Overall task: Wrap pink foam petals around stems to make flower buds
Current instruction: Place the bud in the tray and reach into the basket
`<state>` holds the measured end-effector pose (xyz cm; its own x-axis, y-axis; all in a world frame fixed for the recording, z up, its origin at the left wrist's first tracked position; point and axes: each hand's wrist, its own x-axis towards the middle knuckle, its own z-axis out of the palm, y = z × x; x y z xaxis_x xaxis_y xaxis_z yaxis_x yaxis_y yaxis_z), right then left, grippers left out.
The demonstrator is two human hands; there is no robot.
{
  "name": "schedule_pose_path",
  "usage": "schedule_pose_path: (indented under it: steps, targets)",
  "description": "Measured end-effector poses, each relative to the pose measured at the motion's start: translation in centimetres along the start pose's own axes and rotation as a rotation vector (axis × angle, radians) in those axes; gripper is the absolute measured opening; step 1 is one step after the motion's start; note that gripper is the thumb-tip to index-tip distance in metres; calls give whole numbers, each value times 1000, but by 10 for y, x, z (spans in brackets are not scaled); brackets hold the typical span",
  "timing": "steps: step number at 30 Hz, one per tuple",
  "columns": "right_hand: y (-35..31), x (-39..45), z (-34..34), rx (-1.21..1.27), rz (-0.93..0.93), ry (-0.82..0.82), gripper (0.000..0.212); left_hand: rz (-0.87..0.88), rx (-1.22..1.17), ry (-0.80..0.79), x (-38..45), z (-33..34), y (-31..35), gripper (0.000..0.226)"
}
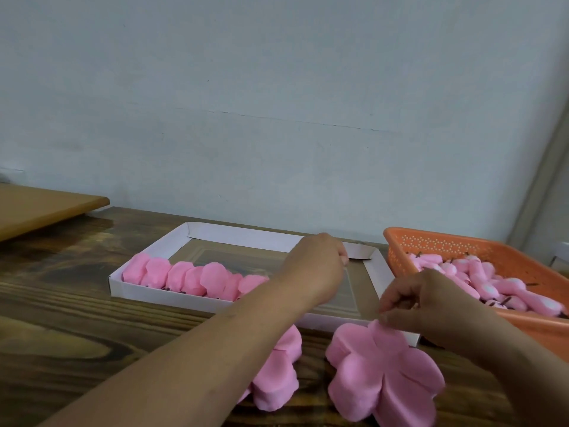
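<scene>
Two stacks of pink foam petals lie on the wooden table, the right stack (385, 368) in full view and the left stack (277, 374) partly hidden under my left forearm. My right hand (428, 303) pinches the top edge of the right stack's uppermost petal. My left hand (320, 263) reaches over the white cardboard tray (240, 234) toward its far right corner, with curled fingers turned away from the camera. A row of wrapped pink buds (191, 277) lines the tray's near left wall.
An orange plastic basket (437, 245) at the right holds several pink foam pieces with dark stems. A lighter wooden board (46, 204) sits at the far left. A pale wall runs close behind the table.
</scene>
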<state>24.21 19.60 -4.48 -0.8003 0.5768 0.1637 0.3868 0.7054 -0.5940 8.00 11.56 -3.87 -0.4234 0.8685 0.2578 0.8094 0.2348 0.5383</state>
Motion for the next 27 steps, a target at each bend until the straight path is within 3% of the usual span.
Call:
schedule_pose_path:
  steps: [8,18,23,27]
  targets:
    - [-3,-2,18,-281,-189,-101,12,13,-223,35,-14,4,-3,26]
    - [-4,-2,26,-385,-216,-117,4,-19,-268,34,-19,8,-10,21]
    - [-3,-1,30,-439,-220,-143,19,-25,-245,11,-21,8,-8,23]
    - [-3,0,30,-444,-206,-138,16,-4,-223,-34,-26,10,-5,27]
